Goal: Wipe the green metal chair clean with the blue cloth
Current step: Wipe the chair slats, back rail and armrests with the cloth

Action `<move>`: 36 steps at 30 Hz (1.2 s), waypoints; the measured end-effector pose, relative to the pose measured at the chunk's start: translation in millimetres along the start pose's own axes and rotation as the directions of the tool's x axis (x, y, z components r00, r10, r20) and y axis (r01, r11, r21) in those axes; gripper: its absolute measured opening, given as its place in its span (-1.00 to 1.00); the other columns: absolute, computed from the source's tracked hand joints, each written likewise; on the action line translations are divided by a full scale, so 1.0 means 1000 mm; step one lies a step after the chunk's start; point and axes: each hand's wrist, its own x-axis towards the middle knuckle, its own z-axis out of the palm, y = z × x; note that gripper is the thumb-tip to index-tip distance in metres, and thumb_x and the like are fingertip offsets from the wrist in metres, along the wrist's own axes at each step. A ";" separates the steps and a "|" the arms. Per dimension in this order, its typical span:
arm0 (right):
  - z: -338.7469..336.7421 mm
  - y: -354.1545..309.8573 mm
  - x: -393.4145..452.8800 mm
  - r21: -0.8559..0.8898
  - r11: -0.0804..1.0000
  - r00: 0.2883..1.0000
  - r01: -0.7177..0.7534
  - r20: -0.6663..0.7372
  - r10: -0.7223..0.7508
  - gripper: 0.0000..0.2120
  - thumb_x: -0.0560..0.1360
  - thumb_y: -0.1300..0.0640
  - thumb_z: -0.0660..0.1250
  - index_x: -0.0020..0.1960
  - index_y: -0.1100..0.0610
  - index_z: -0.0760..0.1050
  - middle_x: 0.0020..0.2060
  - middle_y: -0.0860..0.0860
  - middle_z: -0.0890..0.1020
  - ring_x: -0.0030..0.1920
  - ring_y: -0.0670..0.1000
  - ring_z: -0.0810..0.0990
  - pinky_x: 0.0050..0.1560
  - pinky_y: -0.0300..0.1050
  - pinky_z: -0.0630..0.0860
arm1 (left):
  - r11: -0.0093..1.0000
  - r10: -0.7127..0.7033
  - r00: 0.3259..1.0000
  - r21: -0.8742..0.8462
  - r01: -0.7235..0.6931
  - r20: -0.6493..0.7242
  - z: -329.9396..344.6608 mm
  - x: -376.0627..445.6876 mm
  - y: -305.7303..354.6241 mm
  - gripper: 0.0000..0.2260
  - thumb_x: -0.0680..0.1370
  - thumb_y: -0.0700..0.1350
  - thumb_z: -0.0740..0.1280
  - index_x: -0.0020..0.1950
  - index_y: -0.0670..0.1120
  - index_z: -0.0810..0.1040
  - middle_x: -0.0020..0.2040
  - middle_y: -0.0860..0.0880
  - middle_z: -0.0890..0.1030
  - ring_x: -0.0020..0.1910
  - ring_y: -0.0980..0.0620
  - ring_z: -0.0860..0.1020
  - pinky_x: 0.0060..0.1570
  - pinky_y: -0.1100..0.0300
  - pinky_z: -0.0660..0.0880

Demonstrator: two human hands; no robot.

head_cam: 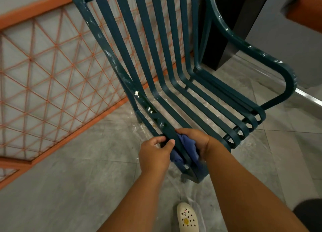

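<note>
The green metal chair (174,85) with slatted back and seat stands on the floor, its frame speckled with white paint or dust. My left hand (155,155) grips the chair's near left frame bar at its front corner, thumb and fingers curled round it. My right hand (196,141) holds the bunched blue cloth (186,149) against the same bar from the right side. Part of the cloth hangs below the bar, hidden behind it.
An orange lattice railing (52,85) runs along the left behind the chair. A black pillar (224,27) stands behind the chair's right armrest. Clear plastic sheeting covers the grey tiled floor (78,170). My white clog (187,217) is at the bottom.
</note>
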 end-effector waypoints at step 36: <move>0.073 0.018 0.017 -0.999 -0.019 0.494 0.041 0.037 -0.868 -0.38 0.33 0.27 0.48 0.36 0.02 0.45 0.43 0.11 0.37 0.20 0.32 0.53 0.06 0.20 0.57 | 0.946 -0.169 0.980 -0.296 0.132 -0.103 -0.024 0.027 0.013 -0.79 0.59 -0.17 0.24 0.18 0.05 0.50 0.13 0.02 0.57 0.10 0.01 0.56 0.20 -0.01 0.51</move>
